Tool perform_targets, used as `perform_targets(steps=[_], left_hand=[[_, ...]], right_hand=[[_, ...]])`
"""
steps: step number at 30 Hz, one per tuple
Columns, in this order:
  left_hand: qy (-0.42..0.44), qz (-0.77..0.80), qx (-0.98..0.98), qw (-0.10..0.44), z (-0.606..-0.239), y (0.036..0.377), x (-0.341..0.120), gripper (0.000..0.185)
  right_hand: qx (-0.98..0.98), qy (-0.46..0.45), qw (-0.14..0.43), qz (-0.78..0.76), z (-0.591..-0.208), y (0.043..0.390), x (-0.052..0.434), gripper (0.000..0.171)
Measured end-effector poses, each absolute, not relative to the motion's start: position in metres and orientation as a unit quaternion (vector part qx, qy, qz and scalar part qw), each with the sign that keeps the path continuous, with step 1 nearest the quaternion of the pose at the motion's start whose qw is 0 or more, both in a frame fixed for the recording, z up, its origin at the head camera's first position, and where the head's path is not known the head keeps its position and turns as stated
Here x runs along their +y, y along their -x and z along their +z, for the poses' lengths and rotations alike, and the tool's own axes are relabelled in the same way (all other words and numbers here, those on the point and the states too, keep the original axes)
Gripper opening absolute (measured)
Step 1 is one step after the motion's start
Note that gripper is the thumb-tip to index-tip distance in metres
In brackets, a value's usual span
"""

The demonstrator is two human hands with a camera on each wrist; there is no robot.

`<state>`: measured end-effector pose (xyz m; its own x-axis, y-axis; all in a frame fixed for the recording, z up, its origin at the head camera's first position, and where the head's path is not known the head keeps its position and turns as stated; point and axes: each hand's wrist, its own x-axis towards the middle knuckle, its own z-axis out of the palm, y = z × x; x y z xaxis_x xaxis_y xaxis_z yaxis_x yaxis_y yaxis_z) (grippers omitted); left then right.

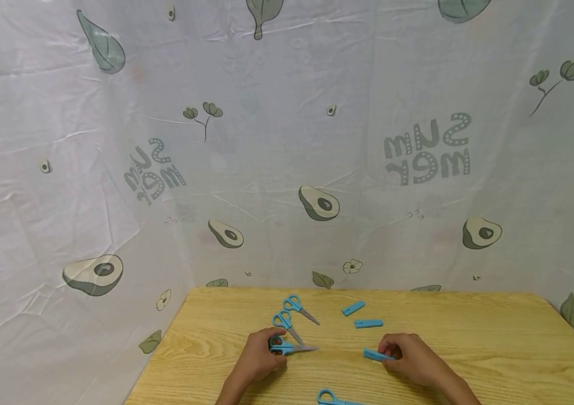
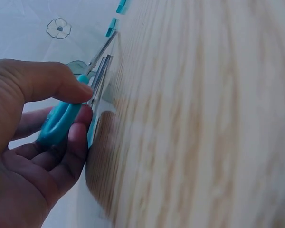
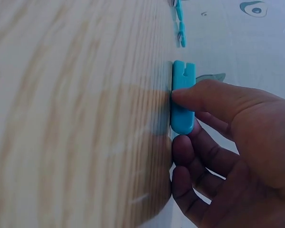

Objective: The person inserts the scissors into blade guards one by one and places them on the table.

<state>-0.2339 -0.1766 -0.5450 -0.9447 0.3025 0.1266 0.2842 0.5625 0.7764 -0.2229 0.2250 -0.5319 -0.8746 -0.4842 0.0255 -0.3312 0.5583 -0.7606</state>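
Observation:
My left hand point(image 1: 258, 355) holds a pair of scissors point(image 1: 283, 347) with light blue handles, the bare blades pointing right. In the left wrist view, thumb and fingers pinch its blue handle point(image 2: 61, 122). To the right, my right hand point(image 1: 414, 358) grips a light blue blade cover point(image 1: 374, 355) near the tabletop. The right wrist view shows the thumb pressed on this slotted cover point(image 3: 182, 116), its slotted end facing away from the hand. Scissors and cover are apart. Just beyond the left hand lie two more pairs of bare-bladed scissors, one near point(image 1: 283, 320) and one farther point(image 1: 293, 304).
Two other blue blade covers, one farther point(image 1: 353, 308) and one nearer point(image 1: 369, 324), lie beyond my right hand. Another pair of blue scissors point(image 1: 326, 396) is partly cut off at the bottom edge. The wooden table point(image 1: 489, 337) meets a printed curtain point(image 1: 276, 169) behind.

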Motion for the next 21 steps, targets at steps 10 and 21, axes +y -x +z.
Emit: perform_targets(steps=[10, 21], left_hand=[[-0.155, 0.462, 0.873, 0.006, -0.544, 0.231, -0.176, 0.039], [-0.15, 0.455, 0.877, 0.031, -0.544, 0.231, -0.177, 0.033]], right_hand=[[0.866, 0.236, 0.109, -0.427, -0.531, 0.219, 0.228, 0.006], [0.858, 0.26, 0.098, -0.433, -0.531, 0.213, 0.235, 0.009]])
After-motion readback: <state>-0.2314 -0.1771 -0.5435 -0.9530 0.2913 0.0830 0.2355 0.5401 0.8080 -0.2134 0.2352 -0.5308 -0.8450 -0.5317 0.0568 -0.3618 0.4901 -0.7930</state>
